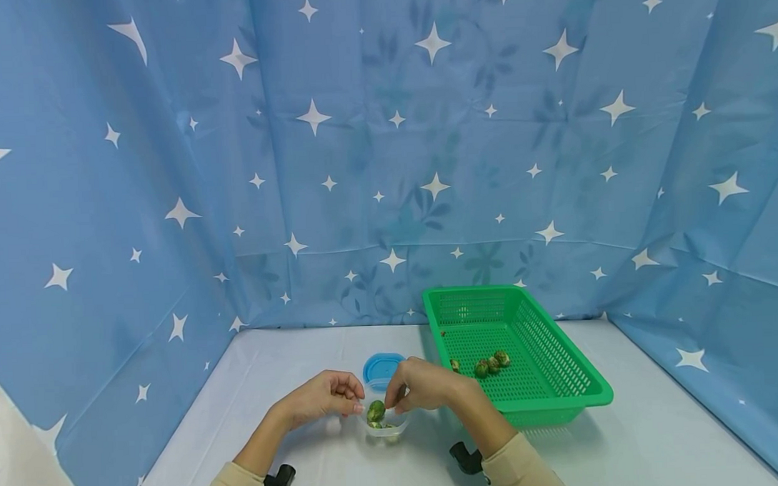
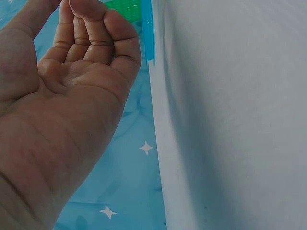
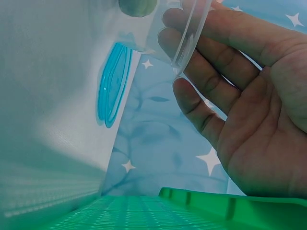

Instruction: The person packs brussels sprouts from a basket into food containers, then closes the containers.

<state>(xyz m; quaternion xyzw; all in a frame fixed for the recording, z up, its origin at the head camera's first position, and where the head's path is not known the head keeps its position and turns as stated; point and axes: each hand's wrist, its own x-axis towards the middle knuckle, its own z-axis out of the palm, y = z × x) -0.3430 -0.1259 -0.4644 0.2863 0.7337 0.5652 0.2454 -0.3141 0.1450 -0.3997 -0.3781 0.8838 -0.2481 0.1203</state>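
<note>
A small clear tub (image 1: 395,430) stands on the table between the hands, with green Brussels sprouts (image 1: 376,411) in it. My left hand (image 1: 323,397) is at the tub's left side, fingers loosely bent and the thumb tip right at the rim. Its palm (image 2: 72,110) shows nothing held in the left wrist view. My right hand (image 1: 426,385) reaches down over the tub's right side, fingertips beside the upper sprout. Through the clear wall (image 3: 184,43) in the right wrist view, its bent fingers (image 3: 170,43) show near the rim; the thumb is hidden.
A round blue lid (image 1: 382,365) lies on the table just behind the tub. To the right stands a green perforated basket (image 1: 542,402) with several small sprouts (image 1: 493,364) inside. Blue star-patterned curtains (image 1: 393,164) close off the back and sides of the white table (image 1: 284,361).
</note>
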